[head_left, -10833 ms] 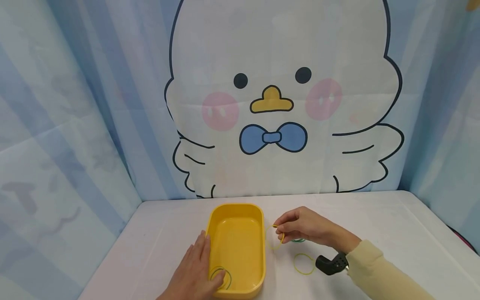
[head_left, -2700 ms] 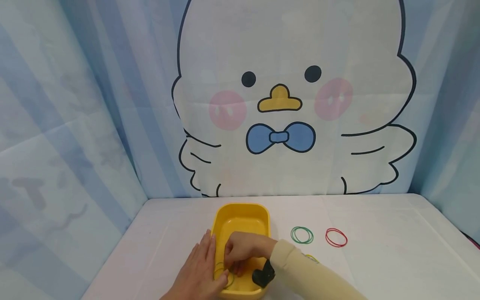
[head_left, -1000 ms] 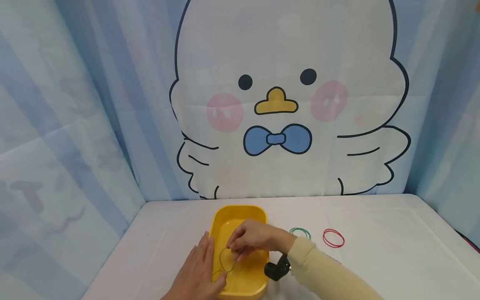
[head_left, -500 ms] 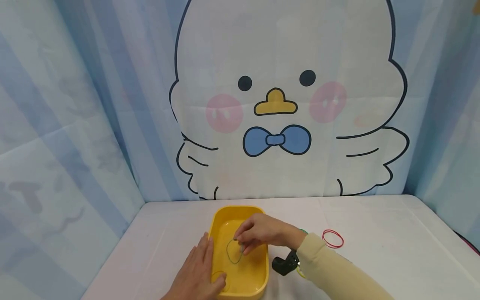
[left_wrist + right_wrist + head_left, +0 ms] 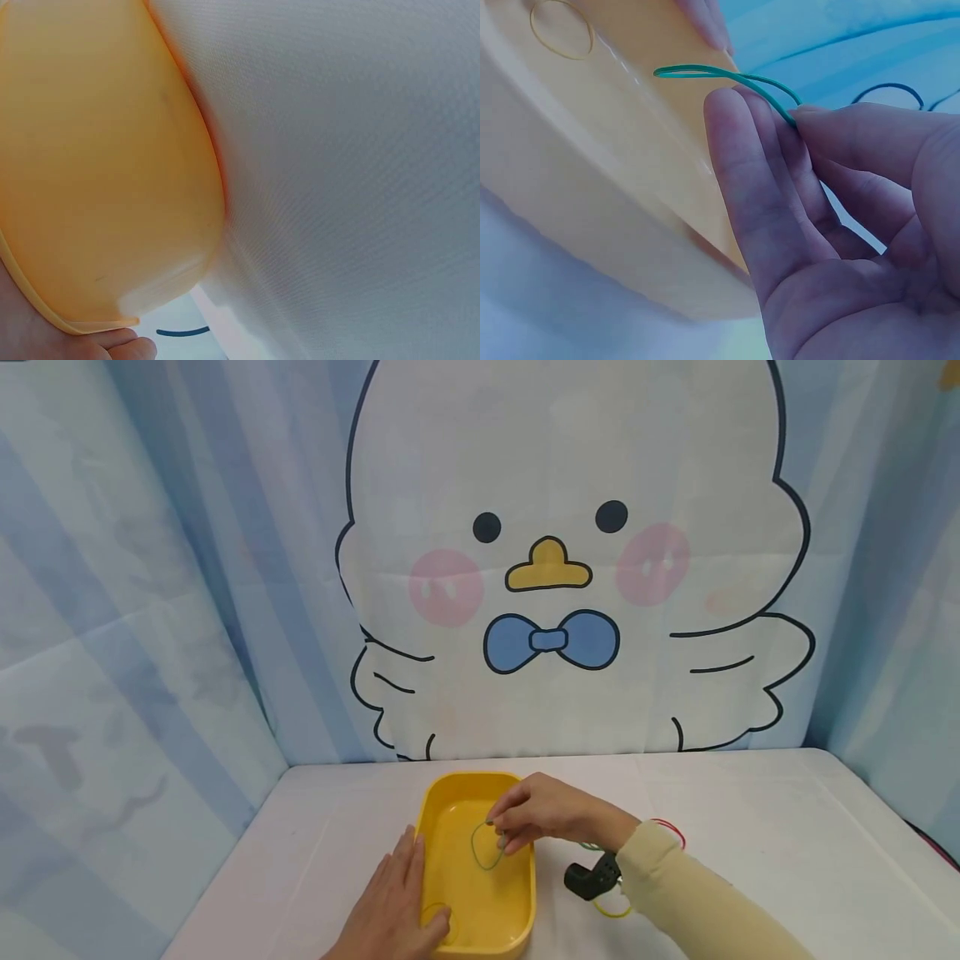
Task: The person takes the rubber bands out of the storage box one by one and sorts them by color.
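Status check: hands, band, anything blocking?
Right hand pinches green band above tray. Left hand flat on the tray's near-left rim. Yellow band inside. Nothing blocking.

Right arm: long pale-yellow sleeve [image 5: 697, 897] reaching the wrist. Black camera unit [image 5: 592, 878] strapped at that wrist (strap itself not discernible). Left hand [image 5: 390, 906] bare, no sleeve in view.
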The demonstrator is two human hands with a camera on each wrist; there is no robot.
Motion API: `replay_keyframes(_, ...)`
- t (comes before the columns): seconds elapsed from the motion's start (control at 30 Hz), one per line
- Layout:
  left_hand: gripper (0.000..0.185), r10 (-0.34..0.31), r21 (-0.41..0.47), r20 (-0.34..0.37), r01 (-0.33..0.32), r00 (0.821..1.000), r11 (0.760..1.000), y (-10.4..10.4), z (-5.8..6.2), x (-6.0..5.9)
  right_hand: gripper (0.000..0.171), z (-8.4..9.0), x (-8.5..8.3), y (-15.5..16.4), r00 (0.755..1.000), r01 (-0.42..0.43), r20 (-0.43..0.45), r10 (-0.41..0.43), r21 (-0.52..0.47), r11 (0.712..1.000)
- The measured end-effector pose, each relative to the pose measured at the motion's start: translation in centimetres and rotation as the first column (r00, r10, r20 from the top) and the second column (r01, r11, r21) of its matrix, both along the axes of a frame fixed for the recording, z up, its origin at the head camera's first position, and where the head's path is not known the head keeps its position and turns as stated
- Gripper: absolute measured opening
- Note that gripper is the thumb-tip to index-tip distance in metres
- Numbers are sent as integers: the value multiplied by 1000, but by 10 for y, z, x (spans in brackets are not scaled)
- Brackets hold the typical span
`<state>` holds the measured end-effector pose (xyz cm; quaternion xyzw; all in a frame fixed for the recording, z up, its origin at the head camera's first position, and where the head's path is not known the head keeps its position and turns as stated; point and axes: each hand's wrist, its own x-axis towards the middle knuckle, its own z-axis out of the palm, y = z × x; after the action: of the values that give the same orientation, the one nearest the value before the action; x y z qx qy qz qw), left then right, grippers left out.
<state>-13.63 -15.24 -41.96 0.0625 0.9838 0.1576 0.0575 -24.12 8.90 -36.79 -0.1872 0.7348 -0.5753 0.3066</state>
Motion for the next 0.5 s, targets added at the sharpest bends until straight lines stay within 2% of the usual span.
replay_keyframes(0.17,92,9,0,5,-9,1000,1000,1,0,0,30,2,-3,10,1000,24,-8,-23,12,1000)
replay_keyframes(0.5,91,3,20,10,-3,1000,1000,0,-1,1,35,3,-7,38,998,58,13,-58,-42,997)
